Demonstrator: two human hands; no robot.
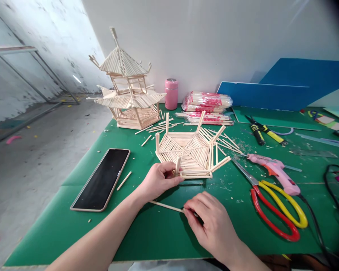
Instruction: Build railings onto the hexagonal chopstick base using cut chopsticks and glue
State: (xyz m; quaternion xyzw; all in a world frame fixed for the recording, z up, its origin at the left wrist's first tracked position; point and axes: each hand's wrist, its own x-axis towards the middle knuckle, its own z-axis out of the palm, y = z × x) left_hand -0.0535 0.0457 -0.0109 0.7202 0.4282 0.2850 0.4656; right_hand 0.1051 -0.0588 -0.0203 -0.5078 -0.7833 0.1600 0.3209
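Well beyond the left hand, clear plastic packs hold bundled wooden sticks, and a pink bottle stands just beside them — what it contains cannot be told. The left hand reaches forward, thumb and fingers pinching a corner post of the hexagonal stick frame just ahead of it — while the right hand, back upward and fingers curled, grips a loose stick extending to its left.

Grey floor (littered), blotchy wall.
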